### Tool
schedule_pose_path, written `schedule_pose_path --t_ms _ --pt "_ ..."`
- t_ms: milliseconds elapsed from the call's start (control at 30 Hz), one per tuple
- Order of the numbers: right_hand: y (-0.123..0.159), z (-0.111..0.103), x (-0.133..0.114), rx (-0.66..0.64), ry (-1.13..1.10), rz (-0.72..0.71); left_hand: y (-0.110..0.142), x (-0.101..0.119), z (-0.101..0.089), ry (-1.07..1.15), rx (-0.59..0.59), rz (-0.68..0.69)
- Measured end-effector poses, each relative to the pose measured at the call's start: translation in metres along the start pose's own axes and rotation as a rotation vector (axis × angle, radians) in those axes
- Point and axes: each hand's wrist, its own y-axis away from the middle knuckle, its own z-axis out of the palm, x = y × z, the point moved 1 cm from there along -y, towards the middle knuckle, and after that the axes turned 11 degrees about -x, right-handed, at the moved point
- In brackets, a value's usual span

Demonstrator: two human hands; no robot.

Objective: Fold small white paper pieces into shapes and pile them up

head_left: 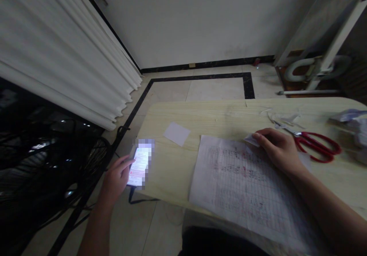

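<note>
My left hand [117, 177] holds a lit phone [139, 164] at the left edge of the pale wooden table [172, 172], thumb on its screen. My right hand [279, 149] rests on the top right corner of a large gridded sheet of paper [243, 187], its fingers curled and pinching a small white paper scrap [251, 139]. Red-handled scissors [315, 145] lie just right of that hand. A small white paper square [177, 133] lies on the table between the two hands.
Paper trimmings [279, 117] lie behind the scissors, and a crumpled bag [354, 124] sits at the right edge. White curtains [57, 46] hang at the left above a dark wire object [43, 153]. Tiled floor [215, 88] lies beyond.
</note>
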Motion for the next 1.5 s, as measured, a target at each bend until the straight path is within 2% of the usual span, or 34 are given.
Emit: schedule_pose_path --t_ms 633,833,1200,1500 --pt "-0.001 0.000 0.002 -0.010 0.004 -0.017 -0.003 0.004 -0.001 0.003 -0.030 -0.053" --pt "0.000 0.000 0.000 -0.009 0.005 -0.017 -0.003 0.007 -0.002 -0.004 -0.025 -0.015" --pt "0.000 0.000 -0.001 -0.017 0.014 -0.002 -0.002 -0.003 -0.002 0.007 -0.046 -0.064" --pt "0.000 0.000 -0.002 -0.021 -0.004 -0.013 -0.003 -0.001 -0.002 0.014 -0.053 -0.093"
